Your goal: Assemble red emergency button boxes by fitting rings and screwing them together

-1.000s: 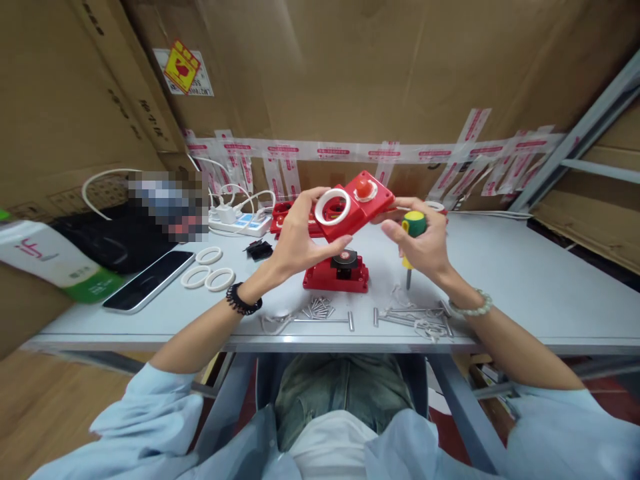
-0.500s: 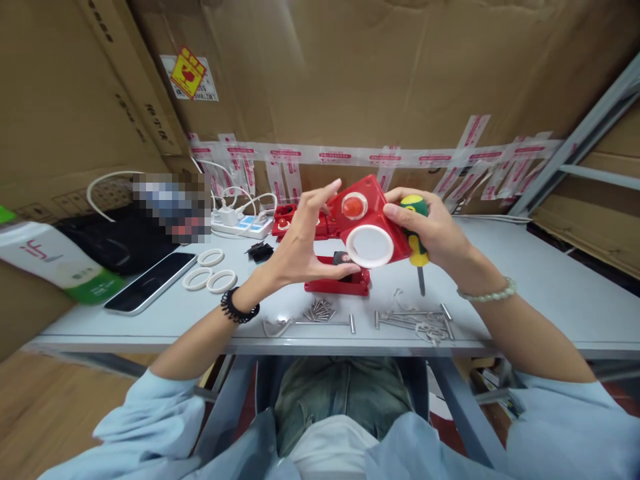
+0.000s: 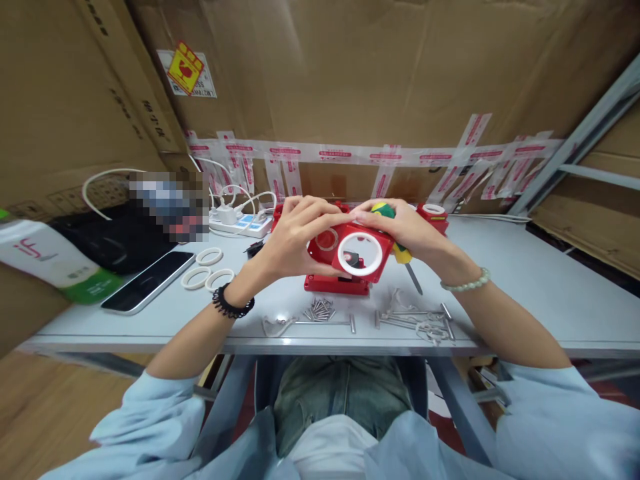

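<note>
My left hand (image 3: 293, 243) grips the left side of a red plastic casing (image 3: 325, 253), fingers over its top edge and thumb below. A white ring (image 3: 360, 271) sits around its large round opening, through which I see the table side. My right hand (image 3: 407, 230) holds the casing's upper right edge and also keeps a green-and-yellow screwdriver (image 3: 403, 255) in the palm, its shaft pointing down. Below the casing, another red part (image 3: 335, 287) lies on the table, partly covered. Fingers hide much of the casing's top.
Several loose screws (image 3: 320, 309) and metal T-shaped rods with string (image 3: 415, 320) lie near the table's front edge. White rings (image 3: 196, 278), a phone (image 3: 149, 283) and a tube (image 3: 55, 260) are leftward. Behind stand a power strip (image 3: 245, 225) and a red part (image 3: 434, 215).
The casing has come down and tilted, and the orange-red piece in its smaller opening no longer shows. My left fingers have closed over its top. My right hand has moved left with the screwdriver.
</note>
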The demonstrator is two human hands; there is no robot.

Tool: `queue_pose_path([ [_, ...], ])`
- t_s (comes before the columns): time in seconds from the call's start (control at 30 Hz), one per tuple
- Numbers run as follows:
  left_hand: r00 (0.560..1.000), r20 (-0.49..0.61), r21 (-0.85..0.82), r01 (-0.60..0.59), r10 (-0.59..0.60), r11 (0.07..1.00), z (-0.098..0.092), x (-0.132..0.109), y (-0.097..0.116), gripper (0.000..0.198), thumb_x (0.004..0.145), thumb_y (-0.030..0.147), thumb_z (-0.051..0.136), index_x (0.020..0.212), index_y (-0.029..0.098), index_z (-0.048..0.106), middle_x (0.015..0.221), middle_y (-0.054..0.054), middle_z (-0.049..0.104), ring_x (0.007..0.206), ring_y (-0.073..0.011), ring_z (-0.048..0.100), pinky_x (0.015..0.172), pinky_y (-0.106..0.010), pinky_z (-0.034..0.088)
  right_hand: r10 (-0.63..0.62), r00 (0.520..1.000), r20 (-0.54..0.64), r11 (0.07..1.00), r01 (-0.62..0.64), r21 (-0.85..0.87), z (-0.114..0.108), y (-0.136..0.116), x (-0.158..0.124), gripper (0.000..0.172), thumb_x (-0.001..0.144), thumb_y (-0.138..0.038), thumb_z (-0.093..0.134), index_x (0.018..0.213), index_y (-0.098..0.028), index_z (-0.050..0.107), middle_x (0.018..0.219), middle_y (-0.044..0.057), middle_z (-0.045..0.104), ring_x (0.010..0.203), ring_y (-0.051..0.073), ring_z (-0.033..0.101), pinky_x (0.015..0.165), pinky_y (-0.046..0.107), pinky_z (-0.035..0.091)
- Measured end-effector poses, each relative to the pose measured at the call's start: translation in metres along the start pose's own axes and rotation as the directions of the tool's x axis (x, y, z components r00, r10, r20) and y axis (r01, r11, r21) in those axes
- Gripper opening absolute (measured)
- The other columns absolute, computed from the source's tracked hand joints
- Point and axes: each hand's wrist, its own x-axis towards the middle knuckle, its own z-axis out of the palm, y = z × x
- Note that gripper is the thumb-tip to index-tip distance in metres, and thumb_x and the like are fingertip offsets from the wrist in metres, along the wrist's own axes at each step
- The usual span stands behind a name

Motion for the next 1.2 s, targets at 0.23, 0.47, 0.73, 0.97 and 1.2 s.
queue_pose_path([
  [0.23, 0.948, 0.223, -0.006, 0.232, -0.225, 0.973, 0.015, -0.013, -0.02, 0.072, 0.067, 0.079, 0.066, 0.108, 0.02, 0.064, 0.109, -0.009, 0.066, 0.099, -0.0282, 0.059, 0.092, -0.045, 0.036, -0.451, 0.885, -0.119, 0.799, 0.34, -0.496, -0.009, 0.012, -0.014, 0.026, 0.088, -0.04, 0.06, 0.093, -0.017, 0.071, 0.085, 0.005, 0.072, 0.067, 0.014, 0.06, 0.064, 0.029, 0.047],
  [0.47, 0.913, 0.339, 0.031, 0.232, -0.229, 0.972, 0.028, -0.016, -0.017, 0.068, 0.073, 0.077, 0.062, 0.109, 0.019, 0.063, 0.112, -0.01, 0.066, 0.1, -0.0296, 0.059, 0.091, -0.045, 0.035, -0.094, 0.94, 0.327, 0.619, 0.313, -0.72, -0.002, 0.004, -0.025, 0.037, 0.091, -0.038, 0.052, 0.115, -0.021, 0.074, 0.084, 0.004, 0.075, 0.063, 0.013, 0.056, 0.063, 0.027, 0.035],
  [0.73, 0.884, 0.399, 0.024, 0.254, -0.243, 0.967, 0.035, -0.018, -0.018, 0.07, 0.072, 0.079, 0.06, 0.108, 0.019, 0.062, 0.11, -0.011, 0.067, 0.102, -0.0323, 0.06, 0.092, -0.047, 0.035, 0.026, 0.938, 0.345, 0.623, 0.254, -0.74, 0.001, 0.006, -0.025, 0.036, 0.088, -0.036, 0.052, 0.111, -0.023, 0.076, 0.106, 0.006, 0.077, 0.084, 0.021, 0.068, 0.076, 0.031, 0.042],
  [0.97, 0.865, 0.445, -0.017, 0.268, -0.233, 0.963, 0.037, -0.02, -0.018, 0.069, 0.075, 0.076, 0.059, 0.111, 0.017, 0.063, 0.109, -0.01, 0.066, 0.1, -0.0304, 0.061, 0.092, -0.045, 0.036, 0.027, 0.944, 0.328, 0.588, 0.251, -0.769, 0.002, 0.009, -0.024, 0.035, 0.086, -0.036, 0.053, 0.111, -0.024, 0.076, 0.102, 0.006, 0.077, 0.083, 0.022, 0.067, 0.075, 0.031, 0.041],
  [1.2, 0.849, 0.481, -0.05, 0.278, -0.221, 0.959, 0.038, -0.018, -0.02, 0.073, 0.075, 0.076, 0.06, 0.12, 0.019, 0.063, 0.111, -0.011, 0.063, 0.101, -0.0306, 0.06, 0.089, -0.045, 0.039, -0.002, 0.932, 0.362, 0.567, 0.299, -0.767, 0.002, 0.012, -0.023, 0.034, 0.086, -0.036, 0.054, 0.111, -0.027, 0.075, 0.076, 0.003, 0.073, 0.065, 0.017, 0.058, 0.067, 0.029, 0.036],
])
